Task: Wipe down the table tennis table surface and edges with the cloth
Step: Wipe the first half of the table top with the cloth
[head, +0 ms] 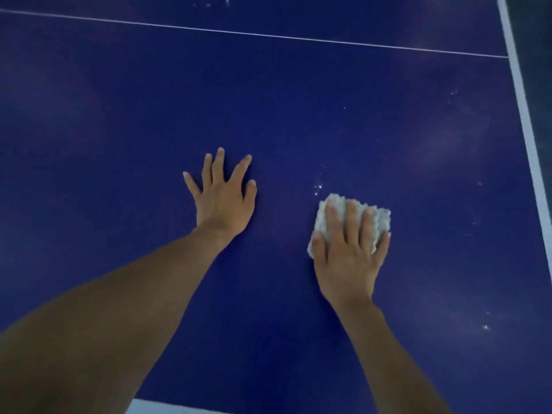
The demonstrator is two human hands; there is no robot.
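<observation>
The dark blue table tennis table (119,115) fills the view. My right hand (349,252) lies flat on a folded white cloth (380,218), straight fingers pressing it onto the surface right of centre. My left hand (224,192) rests palm down on the bare table, fingers spread, a short way left of the cloth. Small white specks (318,186) dot the surface just beyond the cloth.
A thin white centre line (268,35) crosses the table at the top. The white edge stripe (525,121) runs down the right side, with dark floor beyond it. Another white stripe (167,407) shows at the near edge. More specks (486,327) and faint smears lie at the right.
</observation>
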